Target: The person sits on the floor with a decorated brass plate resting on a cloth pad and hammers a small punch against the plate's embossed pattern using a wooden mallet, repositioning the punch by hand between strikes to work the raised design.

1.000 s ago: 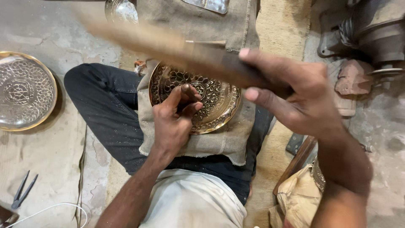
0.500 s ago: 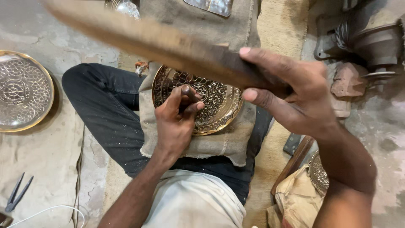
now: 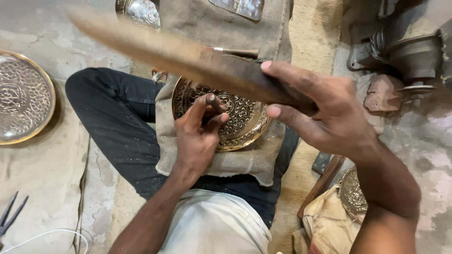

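Head view: left hand [image 3: 200, 136] gripped punch [image 3: 214, 101] on plate [image 3: 245, 122]; right hand [image 3: 329, 113] clasped raised mallet [image 3: 188, 59]; chasing step; next strike needed square aim.

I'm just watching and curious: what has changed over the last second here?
Little. The right hand keeps its grip on the wooden bat, raised throughout, far end slightly higher. The left hand still holds the punch on the engraved brass plate.

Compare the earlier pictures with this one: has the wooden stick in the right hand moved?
Cannot tell: the wooden stick lies blurred above the engraved plate throughout, with no clear shift.
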